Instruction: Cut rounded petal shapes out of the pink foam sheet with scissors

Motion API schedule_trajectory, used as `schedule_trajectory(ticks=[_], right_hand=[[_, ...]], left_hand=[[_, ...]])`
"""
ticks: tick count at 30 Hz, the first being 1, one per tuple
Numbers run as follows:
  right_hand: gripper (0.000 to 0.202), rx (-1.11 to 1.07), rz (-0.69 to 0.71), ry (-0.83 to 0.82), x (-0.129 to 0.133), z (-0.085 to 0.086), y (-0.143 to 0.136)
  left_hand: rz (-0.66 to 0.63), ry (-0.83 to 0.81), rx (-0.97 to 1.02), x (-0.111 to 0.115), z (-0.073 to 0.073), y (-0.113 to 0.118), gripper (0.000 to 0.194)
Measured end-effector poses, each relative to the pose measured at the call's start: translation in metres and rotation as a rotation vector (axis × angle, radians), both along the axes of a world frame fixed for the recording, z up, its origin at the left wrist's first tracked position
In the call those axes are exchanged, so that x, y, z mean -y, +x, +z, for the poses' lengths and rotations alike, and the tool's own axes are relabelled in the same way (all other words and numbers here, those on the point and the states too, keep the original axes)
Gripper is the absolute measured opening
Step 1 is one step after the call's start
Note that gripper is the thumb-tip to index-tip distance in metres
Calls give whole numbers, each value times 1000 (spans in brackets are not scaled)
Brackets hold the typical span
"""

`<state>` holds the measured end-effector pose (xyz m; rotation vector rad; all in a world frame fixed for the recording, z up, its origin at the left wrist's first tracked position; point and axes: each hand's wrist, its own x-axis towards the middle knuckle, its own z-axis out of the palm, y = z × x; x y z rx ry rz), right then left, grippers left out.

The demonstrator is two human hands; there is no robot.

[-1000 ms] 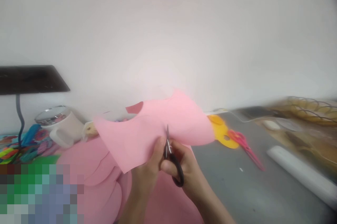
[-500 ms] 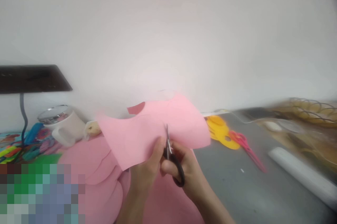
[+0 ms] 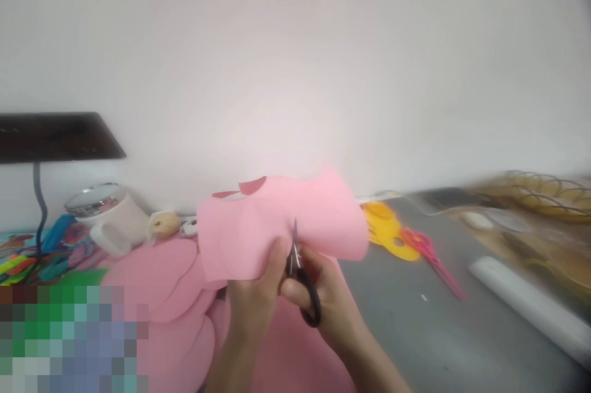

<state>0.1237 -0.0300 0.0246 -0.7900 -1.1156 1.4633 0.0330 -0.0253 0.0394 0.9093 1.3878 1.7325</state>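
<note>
A sheet of pink paper (image 3: 249, 226), curled and with a cut-away upper edge, is held up in front of me. My left hand (image 3: 263, 285) pinches its lower edge, thumb on top and fingers hidden underneath. My right hand (image 3: 325, 285) grips black-handled scissors (image 3: 312, 302), its fingers through the loops. The scissor blades point away from me and lie against the sheet close to my left thumb. Rounded pink paper pieces (image 3: 152, 276) overlap in a pile at the left. More pink paper (image 3: 295, 350) lies beneath my wrists.
Right of the sheet are yellow paper cutouts (image 3: 401, 245) and pink scissors (image 3: 436, 263) on the grey table (image 3: 401, 331). A white roll or bar (image 3: 526, 303) lies farther right. At left stand a white mug (image 3: 120, 220) and a dark panel (image 3: 60, 137) with a cable.
The left part of the pink sheet has swung right and curled more. The scissors have shifted only slightly, and both hands stay almost in place.
</note>
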Motion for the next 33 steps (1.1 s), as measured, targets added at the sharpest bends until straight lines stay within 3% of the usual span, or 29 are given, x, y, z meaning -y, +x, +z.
schedule_trajectory(ticks=[19, 26, 33], right_hand=[[41, 30, 40, -41, 0, -1, 1], [46, 46, 37, -70, 1, 1, 0], [48, 12, 24, -15, -2, -3, 0]], left_hand=[[-98, 45, -12, -7, -7, -11, 24], [-31, -3, -13, -2, 1, -3, 25], [-4, -20, -29, -2, -2, -5, 38]])
